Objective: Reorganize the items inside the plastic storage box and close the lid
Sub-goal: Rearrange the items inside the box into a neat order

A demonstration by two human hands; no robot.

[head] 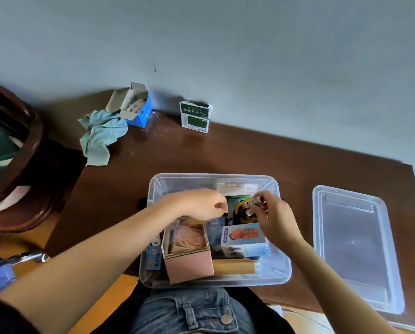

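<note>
A clear plastic storage box (153, 189) stands open at the table's near edge, full of small items. Inside are a pink box (189, 268) with a clear top, a light blue carton (245, 239) with an orange picture, a tan flat package (233, 266) and a yellow-and-black item (240, 210). My right hand (274, 220) pinches a small white tube (254, 202) above the box's far middle. My left hand (199, 204) hovers over the box with curled fingers; what they hold, if anything, is hidden. The clear lid (355, 247) lies flat to the right.
At the back of the brown table (225, 150), near the wall, are an open blue carton (136, 108), a crumpled light blue cloth (102, 136) and a green-and-white carton (195, 116). A dark wooden chair (20, 169) is at the left.
</note>
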